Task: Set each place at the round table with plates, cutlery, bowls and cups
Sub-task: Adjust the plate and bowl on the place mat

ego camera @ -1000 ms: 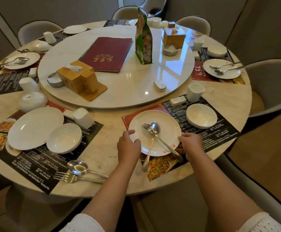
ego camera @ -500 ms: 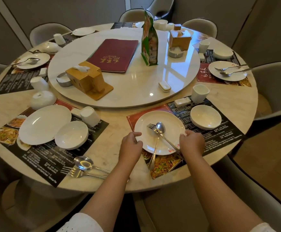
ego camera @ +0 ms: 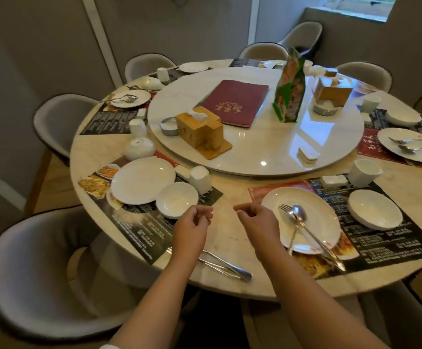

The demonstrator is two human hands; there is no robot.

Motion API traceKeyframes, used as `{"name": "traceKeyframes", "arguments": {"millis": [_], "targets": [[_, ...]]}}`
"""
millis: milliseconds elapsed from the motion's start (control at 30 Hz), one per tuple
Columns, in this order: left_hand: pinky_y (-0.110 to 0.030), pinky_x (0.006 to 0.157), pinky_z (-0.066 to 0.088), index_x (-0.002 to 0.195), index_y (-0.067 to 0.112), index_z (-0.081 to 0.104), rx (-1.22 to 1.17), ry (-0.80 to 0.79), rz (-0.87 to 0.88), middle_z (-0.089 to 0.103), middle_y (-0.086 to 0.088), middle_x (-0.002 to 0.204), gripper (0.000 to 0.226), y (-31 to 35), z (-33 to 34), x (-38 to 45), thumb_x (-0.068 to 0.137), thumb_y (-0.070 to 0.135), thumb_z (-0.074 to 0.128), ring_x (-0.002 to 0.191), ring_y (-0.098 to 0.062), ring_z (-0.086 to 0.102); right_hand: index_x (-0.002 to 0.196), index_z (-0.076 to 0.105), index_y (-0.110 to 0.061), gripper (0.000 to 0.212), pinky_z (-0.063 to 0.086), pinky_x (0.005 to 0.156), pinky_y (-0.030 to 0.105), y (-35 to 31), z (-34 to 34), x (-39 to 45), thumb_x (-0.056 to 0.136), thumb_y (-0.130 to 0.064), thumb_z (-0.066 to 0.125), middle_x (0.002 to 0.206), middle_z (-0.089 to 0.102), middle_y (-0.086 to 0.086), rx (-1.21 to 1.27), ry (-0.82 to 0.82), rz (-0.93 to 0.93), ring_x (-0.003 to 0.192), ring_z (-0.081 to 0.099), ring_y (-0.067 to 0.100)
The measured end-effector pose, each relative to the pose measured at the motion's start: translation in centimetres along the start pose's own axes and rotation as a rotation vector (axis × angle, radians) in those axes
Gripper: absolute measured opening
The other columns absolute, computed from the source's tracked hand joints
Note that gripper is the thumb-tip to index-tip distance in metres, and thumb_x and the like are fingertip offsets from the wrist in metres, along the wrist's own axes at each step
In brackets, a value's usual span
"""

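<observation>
My left hand (ego camera: 192,226) and my right hand (ego camera: 256,222) hover over the bare marble between two place settings, fingers loosely curled, holding nothing. To the right a white plate (ego camera: 303,217) carries a crossed fork and spoon (ego camera: 299,216), with a bowl (ego camera: 374,209) and an upright cup (ego camera: 363,172) beside it. To the left sit an empty plate (ego camera: 142,180), a bowl (ego camera: 177,199) and an overturned cup (ego camera: 199,178). A loose fork and spoon (ego camera: 225,267) lie at the table's near edge, partly hidden under my left forearm.
A lazy Susan (ego camera: 255,152) in the middle carries a red menu (ego camera: 235,102), a wooden tissue box (ego camera: 199,129) and a green packet (ego camera: 289,94). Grey chairs (ego camera: 41,268) ring the table. More settings lie at the far left (ego camera: 129,98) and right (ego camera: 406,143).
Both hands have let go of the plate with the fork and spoon and moved left, off it. The view has swung left and upward.
</observation>
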State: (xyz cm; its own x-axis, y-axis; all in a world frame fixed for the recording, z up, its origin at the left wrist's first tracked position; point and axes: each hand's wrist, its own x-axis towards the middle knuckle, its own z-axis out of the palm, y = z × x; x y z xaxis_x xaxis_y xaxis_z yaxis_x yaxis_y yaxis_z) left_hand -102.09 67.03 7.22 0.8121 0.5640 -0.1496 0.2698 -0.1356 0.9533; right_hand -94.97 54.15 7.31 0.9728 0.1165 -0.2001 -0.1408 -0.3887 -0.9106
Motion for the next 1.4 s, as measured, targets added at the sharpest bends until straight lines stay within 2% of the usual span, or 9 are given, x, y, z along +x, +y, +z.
{"name": "traceKeyframes", "arguments": {"millis": [133,333,467,633,833,967,1100,1200,1400], "targets": [[-0.021,0.069,0.049,0.097,0.025,0.067,-0.052,0.04,-0.029,0.069,0.007,0.092,0.025,-0.3,-5.1,1.3,0.095,0.006,0.051,0.09,-0.008,0.065,0.096,0.073,-0.023,0.016,0.048,0.069,0.022,-1.3,4.7,-0.8,0.093,-0.016,0.059,0.092,0.067,-0.009,0.005,-0.027,0.013,0.083,0.058,0.004],[-0.032,0.086,0.055,0.1,0.029,0.067,-0.028,-0.015,-0.046,0.07,0.007,0.097,0.023,-1.9,-12.9,4.4,0.096,0.012,0.052,0.096,-0.006,0.065,0.096,0.072,-0.024,0.015,0.048,0.066,0.022,-3.8,11.7,-2.1,0.093,-0.017,0.06,0.095,0.066,-0.007,0.022,0.007,0.086,0.085,0.059,0.006],[-0.032,0.083,0.057,0.102,0.029,0.064,0.023,-0.087,-0.009,0.069,0.008,0.097,0.02,-2.8,-17.1,6.8,0.097,0.014,0.052,0.094,-0.006,0.065,0.093,0.073,-0.025,0.014,0.054,0.085,0.036,-4.8,16.3,-2.8,0.091,-0.018,0.061,0.093,0.066,-0.008,0.036,0.08,0.121,0.092,0.06,0.011],[-0.024,0.072,0.054,0.102,0.029,0.063,0.038,-0.188,0.014,0.07,0.005,0.097,0.021,-3.7,-20.6,8.8,0.097,0.013,0.052,0.093,-0.006,0.066,0.084,0.068,-0.036,0.012,0.052,0.088,0.042,-5.7,20.6,-4.0,0.09,-0.026,0.063,0.087,0.063,-0.014,0.001,0.186,0.168,0.091,0.059,0.011],[-0.018,0.067,0.049,0.102,0.028,0.064,0.023,-0.243,0.014,0.069,0.005,0.096,0.02,-4.1,-21.2,10.7,0.096,0.012,0.053,0.091,-0.005,0.065,0.097,0.072,-0.026,0.013,0.043,0.066,0.023,-6.5,21.6,-4.1,0.092,-0.021,0.061,0.087,0.06,-0.013,-0.003,0.237,0.158,0.082,0.052,0.002],[-0.017,0.065,0.046,0.101,0.029,0.063,0.036,-0.268,0.019,0.069,0.007,0.095,0.02,-4.2,-20.2,12.1,0.097,0.013,0.052,0.09,-0.006,0.064,0.095,0.072,-0.027,0.013,0.045,0.073,0.025,-6.8,21.4,-2.7,0.091,-0.02,0.062,0.087,0.062,-0.013,0.01,0.262,0.162,0.084,0.054,0.003],[-0.022,0.074,0.05,0.1,0.029,0.064,0.043,-0.263,0.018,0.069,0.008,0.097,0.021,-4.2,-19.4,14.3,0.097,0.012,0.052,0.094,-0.005,0.064,0.095,0.071,-0.027,0.014,0.04,0.065,0.015,-7.4,22.3,-1.0,0.093,-0.019,0.06,0.087,0.062,-0.018,0.014,0.225,0.12,0.083,0.055,-0.002],[-0.025,0.086,0.05,0.099,0.029,0.065,0.04,-0.205,0.02,0.07,0.008,0.096,0.022,-4.4,-19.5,16.2,0.096,0.011,0.054,0.098,-0.004,0.064,0.095,0.07,-0.029,0.015,0.041,0.067,0.013,-7.9,23.8,-0.1,0.093,-0.019,0.06,0.091,0.065,-0.017,0.027,0.178,0.088,0.086,0.058,-0.002],[-0.03,0.088,0.05,0.095,0.029,0.067,0.141,-0.093,0.049,0.068,0.01,0.101,0.023,-5.1,-21.0,19.4,0.094,0.01,0.054,0.101,-0.008,0.06,0.098,0.069,-0.031,0.02,0.046,0.079,0.015,-8.6,26.9,0.4,0.093,-0.015,0.059,0.105,0.064,-0.013,0.01,0.164,0.049,0.096,0.058,0.002]]}}
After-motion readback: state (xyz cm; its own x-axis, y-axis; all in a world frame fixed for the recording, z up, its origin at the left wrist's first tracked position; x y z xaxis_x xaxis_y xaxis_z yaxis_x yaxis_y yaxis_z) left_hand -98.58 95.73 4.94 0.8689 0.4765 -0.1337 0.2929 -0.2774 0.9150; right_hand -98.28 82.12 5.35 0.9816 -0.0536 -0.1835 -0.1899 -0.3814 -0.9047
